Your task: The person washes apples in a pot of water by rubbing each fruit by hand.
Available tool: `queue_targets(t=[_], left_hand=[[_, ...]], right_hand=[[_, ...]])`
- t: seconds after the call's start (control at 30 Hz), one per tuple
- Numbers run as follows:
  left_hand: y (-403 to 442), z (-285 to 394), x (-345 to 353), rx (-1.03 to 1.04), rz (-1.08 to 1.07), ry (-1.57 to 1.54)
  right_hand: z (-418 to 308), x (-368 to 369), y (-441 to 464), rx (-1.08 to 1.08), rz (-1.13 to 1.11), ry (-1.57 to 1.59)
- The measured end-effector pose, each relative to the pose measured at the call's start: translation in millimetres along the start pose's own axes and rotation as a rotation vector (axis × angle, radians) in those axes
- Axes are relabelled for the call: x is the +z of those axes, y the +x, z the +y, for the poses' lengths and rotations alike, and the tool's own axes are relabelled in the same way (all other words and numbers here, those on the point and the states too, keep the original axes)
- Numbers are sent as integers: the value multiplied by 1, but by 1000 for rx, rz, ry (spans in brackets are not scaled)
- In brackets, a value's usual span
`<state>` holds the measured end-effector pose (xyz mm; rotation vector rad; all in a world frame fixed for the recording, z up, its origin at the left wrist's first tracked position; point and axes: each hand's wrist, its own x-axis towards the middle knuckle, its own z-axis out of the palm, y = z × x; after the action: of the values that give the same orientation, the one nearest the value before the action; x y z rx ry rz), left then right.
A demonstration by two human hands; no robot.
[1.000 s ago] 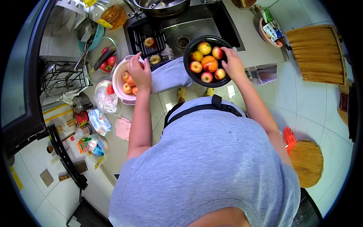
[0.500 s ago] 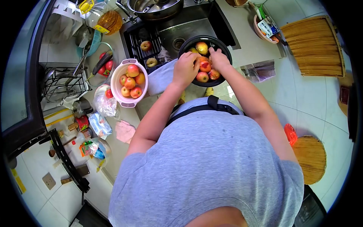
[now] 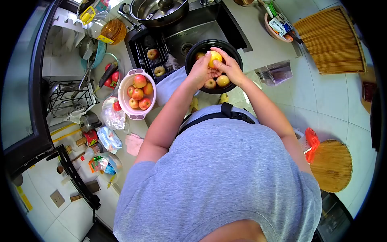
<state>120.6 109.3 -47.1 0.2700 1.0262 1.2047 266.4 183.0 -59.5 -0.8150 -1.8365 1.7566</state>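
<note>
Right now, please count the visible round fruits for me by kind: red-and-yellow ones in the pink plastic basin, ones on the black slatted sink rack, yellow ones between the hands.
Red-and-yellow fruits in pink basin: 6
Fruits on black rack: 2
Yellow fruit between left hand and right hand: 1
Total: 9

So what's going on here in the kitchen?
Someone's bare left hand and right hand are cupping a yellow round fruit over a round black bowl that has more fruit in it. Beside it, a pale pink plastic basin holds several red-and-yellow fruits. Two more fruits sit on the black wire rack at the dark sink.
</note>
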Motion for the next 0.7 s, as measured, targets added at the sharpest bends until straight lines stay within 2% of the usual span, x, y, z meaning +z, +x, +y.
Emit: queue_targets(t=[0.13, 0.2, 0.23, 0.3, 0.33, 0.37, 0.43, 0.47, 0.5, 0.57, 0.6, 0.63, 0.7], left_hand=[[5, -9, 4, -6, -14, -62], [1, -16, 12, 93, 57, -38], [3, -19, 11, 92, 56, -37], [5, -22, 11, 81, 96, 116], [1, -30, 28, 150, 138, -38], [1, -33, 26, 151, 138, -37], [2, -38, 21, 309, 171, 285], [3, -43, 22, 277, 294, 376], [7, -48, 17, 274, 292, 375], [19, -45, 4, 803, 378, 779], [23, -38, -1, 1065, 423, 941], [13, -26, 0, 942, 379, 871], [0, -6, -1, 890, 409, 927]], right_hand=[[-7, 1, -7, -11, -24, 27], [-13, 11, -9, -111, 194, -433], [-13, 17, -9, -110, 196, -432], [-13, 29, -8, -175, 484, -530], [-21, 32, -7, -65, 501, -471], [-17, 32, -5, -65, 501, -470], [-8, 28, 6, 42, 451, -113], [-4, 23, 7, 80, 407, -49], [-3, 18, 8, 120, 365, 14], [-15, 14, 11, 84, 302, 395], [-32, 8, 3, 168, 236, 447], [-41, 7, -2, 167, 234, 446], [-51, 7, -9, 172, 103, 611]])
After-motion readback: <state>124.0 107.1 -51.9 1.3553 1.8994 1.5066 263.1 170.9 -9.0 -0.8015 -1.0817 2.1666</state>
